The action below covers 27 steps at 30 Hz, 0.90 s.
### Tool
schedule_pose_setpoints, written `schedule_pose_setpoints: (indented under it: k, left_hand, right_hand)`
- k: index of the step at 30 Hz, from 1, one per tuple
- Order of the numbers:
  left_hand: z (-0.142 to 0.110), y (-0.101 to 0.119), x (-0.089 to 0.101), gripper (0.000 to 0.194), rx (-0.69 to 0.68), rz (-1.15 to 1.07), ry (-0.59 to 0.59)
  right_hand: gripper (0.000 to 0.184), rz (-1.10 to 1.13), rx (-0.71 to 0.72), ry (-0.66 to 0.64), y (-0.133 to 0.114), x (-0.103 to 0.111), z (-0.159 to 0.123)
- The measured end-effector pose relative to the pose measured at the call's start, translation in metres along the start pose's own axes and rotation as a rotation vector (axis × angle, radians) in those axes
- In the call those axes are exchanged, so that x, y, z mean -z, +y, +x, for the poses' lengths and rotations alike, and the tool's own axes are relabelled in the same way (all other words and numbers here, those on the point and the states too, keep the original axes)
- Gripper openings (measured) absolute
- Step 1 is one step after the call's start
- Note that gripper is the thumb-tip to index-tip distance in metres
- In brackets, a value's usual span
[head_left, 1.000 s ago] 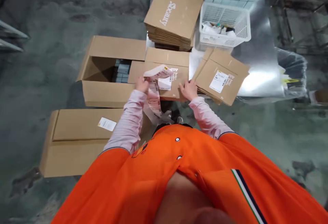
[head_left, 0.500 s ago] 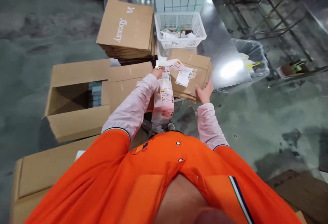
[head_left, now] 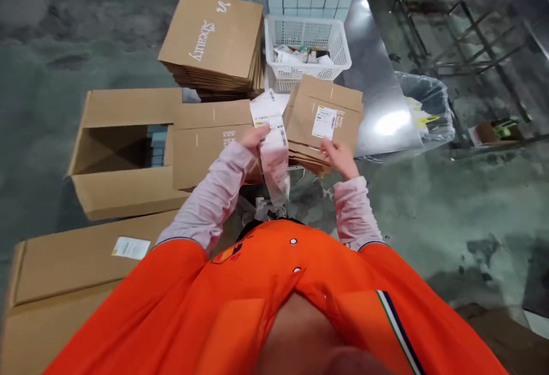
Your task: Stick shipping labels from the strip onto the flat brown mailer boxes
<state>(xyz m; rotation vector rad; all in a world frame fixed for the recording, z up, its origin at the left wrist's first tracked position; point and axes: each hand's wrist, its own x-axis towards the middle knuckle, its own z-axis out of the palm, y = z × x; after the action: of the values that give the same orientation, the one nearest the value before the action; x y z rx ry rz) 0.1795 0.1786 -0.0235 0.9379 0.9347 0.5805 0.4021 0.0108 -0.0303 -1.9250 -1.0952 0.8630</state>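
My left hand (head_left: 255, 136) is closed on a strip of printed shipping labels (head_left: 274, 155). The strip hangs down over the bench's front edge, and its upper end lies toward the stack of flat cartons. To the right is a small stack of folded brown cartons (head_left: 306, 100), fanned slightly at the front. On the top carton, a white label (head_left: 325, 122) sits nearly straight. My right hand (head_left: 338, 156) is over the carton's lower edge, fingers partly bent, with fingertips just under the label. Nothing shows in its grasp; its fingers are slightly blurred.
Behind is a white plastic basket (head_left: 306, 70) holding small items. A tall stack of flat cartons (head_left: 214, 32) stands back left. An open carton (head_left: 128, 186) with small boxes inside sits left, above a closed carton (head_left: 77, 260). A clear plastic bag (head_left: 446, 112) hangs right.
My left hand has come down and nearer with the label strip. The carton's label now sits straighter. My right hand has moved from the stack's right edge to just below that label.
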Motion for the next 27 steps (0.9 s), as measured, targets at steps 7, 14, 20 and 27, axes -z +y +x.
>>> schedule_pose_setpoints:
  k: [7, 14, 20, 27]
  left_hand:
    - [-0.163, -0.03, 0.071, 0.049, 0.16, 0.22, -0.297]
    - [-0.164, -0.033, 0.095, 0.058, -0.206, -0.023, 0.27]
    - [-0.165, -0.062, 0.101, 0.048, -0.265, -0.011, 0.451]
    - [-0.155, -0.076, 0.114, 0.044, -0.269, 0.01, 0.69]
  right_hand:
    - [0.067, 0.709, 0.147, -0.415, -0.065, -0.136, -0.061]
    - [0.053, 0.275, 0.28, -0.559, -0.1, -0.176, -0.061]
    - [0.023, -0.026, 0.44, -0.382, -0.129, -0.184, -0.043]
    - [0.023, -0.027, 0.415, -0.344, -0.132, -0.219, -0.03]
